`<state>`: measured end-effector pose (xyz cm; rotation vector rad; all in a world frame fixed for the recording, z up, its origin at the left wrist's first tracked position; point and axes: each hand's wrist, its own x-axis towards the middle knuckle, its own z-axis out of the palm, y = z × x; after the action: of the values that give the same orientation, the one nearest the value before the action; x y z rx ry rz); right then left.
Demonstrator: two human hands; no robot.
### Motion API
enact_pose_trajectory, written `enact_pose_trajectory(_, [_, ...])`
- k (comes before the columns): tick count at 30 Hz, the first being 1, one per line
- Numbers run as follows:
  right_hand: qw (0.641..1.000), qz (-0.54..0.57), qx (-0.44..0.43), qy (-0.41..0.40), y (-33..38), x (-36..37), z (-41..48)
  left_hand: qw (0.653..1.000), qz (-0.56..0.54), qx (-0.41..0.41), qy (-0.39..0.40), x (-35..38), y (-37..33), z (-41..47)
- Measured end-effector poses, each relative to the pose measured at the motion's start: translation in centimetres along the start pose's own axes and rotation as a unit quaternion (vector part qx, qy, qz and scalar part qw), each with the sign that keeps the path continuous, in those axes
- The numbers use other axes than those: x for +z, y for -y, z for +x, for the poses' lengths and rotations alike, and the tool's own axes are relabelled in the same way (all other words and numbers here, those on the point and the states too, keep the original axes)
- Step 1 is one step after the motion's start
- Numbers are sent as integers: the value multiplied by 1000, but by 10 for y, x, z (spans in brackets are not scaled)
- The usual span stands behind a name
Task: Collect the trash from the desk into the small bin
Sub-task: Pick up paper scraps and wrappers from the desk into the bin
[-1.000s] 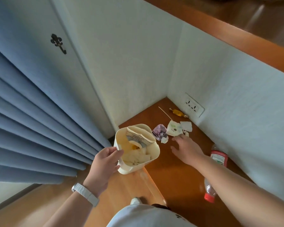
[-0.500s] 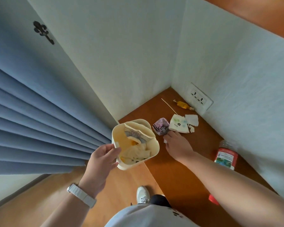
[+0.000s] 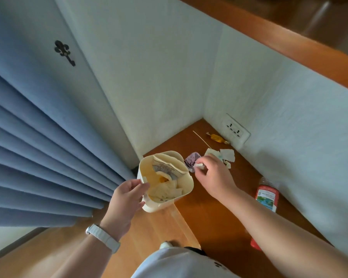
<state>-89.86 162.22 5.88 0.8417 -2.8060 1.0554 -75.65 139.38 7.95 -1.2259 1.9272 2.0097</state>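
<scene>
My left hand (image 3: 125,199) grips the near rim of the small cream bin (image 3: 186,178), held at the desk's left edge; paper and wrappers lie inside it. My right hand (image 3: 213,175) is just right of the bin, fingers pinched on a small white paper scrap (image 3: 199,166). A crumpled purple wrapper (image 3: 191,159) lies on the desk beside those fingers. Behind the hand lie torn white paper pieces (image 3: 226,154), a thin wooden stick (image 3: 201,139) and a yellow candy wrapper (image 3: 217,138).
The brown desk (image 3: 213,213) sits in a white wall corner with a power socket (image 3: 234,130). A plastic bottle with a red label (image 3: 266,196) lies by the right wall. Blue curtains (image 3: 38,157) hang at left; wooden floor is below.
My right hand has closed on a small white scrap next to the purple wrapper and lifted slightly. The bin stays in my left hand.
</scene>
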Motion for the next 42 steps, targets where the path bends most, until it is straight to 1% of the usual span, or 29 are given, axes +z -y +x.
enact_pose_trajectory(2, [999, 26, -33, -34, 24, -12, 2, 1000, -5, -2, 6, 0, -1, -1])
enact_pose_trajectory(4, [996, 37, -68, -32, 44, -17, 0, 1000, -11, 0, 11, -1, -2, -3])
enact_pose_trajectory(6, [995, 37, -88, 0, 58, -16, -2, 1000, -17, 5, 11, -2, -4, -6])
enact_pose_trajectory(11, [987, 27, -104, 118, 70, -6, -6, 999, -22, 18, 14, -7, -7, -10])
enact_pose_trajectory(13, [985, 11, -101, 140, 70, -5, -7, 999, -22, 22, 10, -9, -8, -10])
enact_pose_trajectory(17, [988, -11, -95, 119, 65, -9, -7, 999, -21, 27, 3, -10, -11, -8])
enact_pose_trajectory(22, [994, -7, -50, 96, 45, -16, -2, 1000, -22, 14, -8, -10, -9, -1])
enact_pose_trajectory(25, [996, -45, -11, 78, 16, -10, 2, 1000, -25, 6, -8, -8, -6, 3])
enact_pose_trajectory(27, [992, -81, 18, 95, -6, -3, 5, 999, -31, -1, -9, -8, -4, 6])
enact_pose_trajectory(29, [985, -110, 30, 129, -24, 7, 7, 999, -35, -6, -11, -9, -3, 6])
enact_pose_trajectory(35, [954, -212, 1, 212, -47, 52, 13, 999, -28, -5, -36, -16, 2, 5])
enact_pose_trajectory(38, [940, -254, -27, 229, -49, 68, 20, 998, -31, -4, -55, -15, 3, 5])
enact_pose_trajectory(42, [926, -275, -19, 258, -52, 80, 28, 998, -27, -10, -62, -13, 4, 3])
